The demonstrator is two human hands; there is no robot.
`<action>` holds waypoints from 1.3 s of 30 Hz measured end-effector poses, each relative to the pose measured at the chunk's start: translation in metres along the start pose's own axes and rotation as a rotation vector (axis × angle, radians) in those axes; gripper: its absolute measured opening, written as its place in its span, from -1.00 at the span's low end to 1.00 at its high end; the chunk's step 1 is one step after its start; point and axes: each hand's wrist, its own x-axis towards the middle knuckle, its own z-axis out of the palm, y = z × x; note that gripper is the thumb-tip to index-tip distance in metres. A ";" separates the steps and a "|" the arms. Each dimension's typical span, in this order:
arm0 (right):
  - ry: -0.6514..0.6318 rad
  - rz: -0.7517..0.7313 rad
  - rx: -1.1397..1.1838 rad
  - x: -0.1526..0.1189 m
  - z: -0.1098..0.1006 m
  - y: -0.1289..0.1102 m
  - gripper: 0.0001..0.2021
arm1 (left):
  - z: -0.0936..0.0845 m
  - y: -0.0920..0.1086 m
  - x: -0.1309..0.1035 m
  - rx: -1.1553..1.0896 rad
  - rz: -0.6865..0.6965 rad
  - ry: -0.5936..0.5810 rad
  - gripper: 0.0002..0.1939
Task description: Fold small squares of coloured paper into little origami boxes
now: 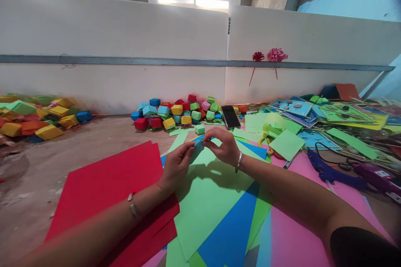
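Between my two hands is a small piece of light blue folded paper (197, 148), raised over a pale green sheet (200, 204). My left hand (176, 163) pinches its left side between thumb and fingers. From the right, the fingertips of my right hand (223, 146) are closed on its upper end. The fingers partly cover the paper, so its full shape is hidden. Beneath the green sheet lie blue sheets (230, 229), and red sheets (109, 192) spread under my left forearm.
Small coloured paper boxes (177, 109) are heaped along the wall, with larger ones (59, 111) at far left. A phone (230, 117) lies behind my hands. At right are yellow-handled scissors (266, 135), a blue glue gun (335, 173), pink sheets (291, 229) and stacked cards (344, 113).
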 end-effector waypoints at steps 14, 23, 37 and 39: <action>-0.050 0.099 0.058 0.002 -0.002 -0.009 -0.86 | -0.004 0.016 0.004 -0.127 0.013 0.063 -0.72; -0.122 0.242 0.091 0.004 0.002 -0.021 -0.89 | 0.000 0.020 -0.001 -0.225 -0.134 -0.005 -0.64; 0.070 0.743 0.184 0.001 -0.003 0.038 -0.87 | -0.004 0.008 0.010 -0.023 -0.375 -0.109 -0.60; -0.011 0.728 0.127 0.000 -0.004 0.040 -0.89 | -0.004 0.007 0.010 0.014 -0.387 -0.125 -0.61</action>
